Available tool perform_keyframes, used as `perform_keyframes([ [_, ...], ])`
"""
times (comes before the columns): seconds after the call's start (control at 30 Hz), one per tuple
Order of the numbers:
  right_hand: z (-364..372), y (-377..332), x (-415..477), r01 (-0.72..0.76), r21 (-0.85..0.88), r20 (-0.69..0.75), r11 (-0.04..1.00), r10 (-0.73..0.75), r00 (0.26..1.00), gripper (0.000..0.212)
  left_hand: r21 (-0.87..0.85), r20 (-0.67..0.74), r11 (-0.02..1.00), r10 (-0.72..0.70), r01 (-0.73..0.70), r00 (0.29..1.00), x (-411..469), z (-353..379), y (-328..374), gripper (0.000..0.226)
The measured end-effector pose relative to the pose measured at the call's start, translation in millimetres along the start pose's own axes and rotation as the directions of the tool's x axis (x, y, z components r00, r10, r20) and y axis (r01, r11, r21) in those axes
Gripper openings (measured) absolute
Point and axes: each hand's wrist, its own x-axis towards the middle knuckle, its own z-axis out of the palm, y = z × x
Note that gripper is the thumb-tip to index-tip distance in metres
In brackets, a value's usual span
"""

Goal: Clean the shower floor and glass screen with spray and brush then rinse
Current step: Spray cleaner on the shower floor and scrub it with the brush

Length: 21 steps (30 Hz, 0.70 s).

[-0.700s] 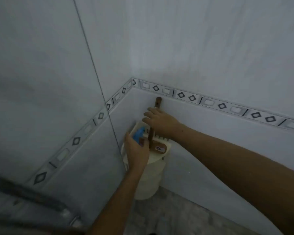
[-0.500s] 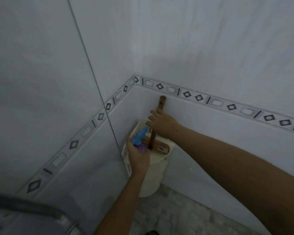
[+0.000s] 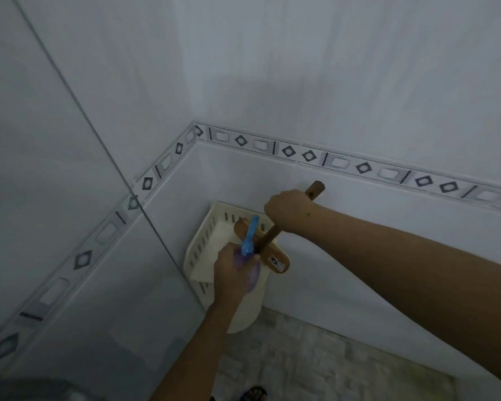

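Note:
A cream slotted corner basket (image 3: 198, 250) hangs where two tiled walls meet. My left hand (image 3: 233, 277) is wrapped round a purple spray bottle (image 3: 253, 274) with a blue trigger head (image 3: 250, 237), held at the basket's front. My right hand (image 3: 287, 209) grips the wooden handle of a brush (image 3: 315, 190); the brush's brown wooden head (image 3: 274, 260) lies over the basket's right rim. The glass screen (image 3: 55, 198) stands at the left, its edge running diagonally down. A patch of grey stone shower floor (image 3: 315, 357) shows below.
White wall tiles with a grey diamond border strip (image 3: 344, 163) run along both walls. A dark sandal tip (image 3: 253, 394) shows at the bottom edge. A grey curved object (image 3: 26, 390) sits at the lower left corner.
The view has swung, so the basket sits further right and lower. My right hand has slid up the brush handle and tilted it right. My left hand still holds the spray bottle.

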Motion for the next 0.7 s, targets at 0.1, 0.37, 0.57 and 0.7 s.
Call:
perform_keyframes([
  [0.1,21.6,29.3,-40.7,-0.038,0.038,0.088,0.999,0.035,0.996,0.002,-0.023,0.088,0.996,0.093,-0.092,0.992,-14.0,25.2,19.1,0.022],
  [0.37,154.4,110.7,-180.4,-0.406,0.259,0.443,0.877,0.266,0.856,0.016,-0.01,0.47,0.982,0.17,-0.187,0.866,-91.1,165.2,63.1,0.022],
  [0.57,273.9,132.4,-314.3,-0.71,0.457,0.621,0.535,0.38,0.686,0.029,0.031,0.73,0.966,0.154,-0.257,0.665,-185.0,284.4,54.1,0.024],
  [0.7,367.9,118.8,-391.9,-0.821,0.515,0.733,0.248,0.37,0.571,0.038,0.063,0.844,0.952,0.109,-0.299,0.525,-253.6,352.9,40.0,0.018],
])
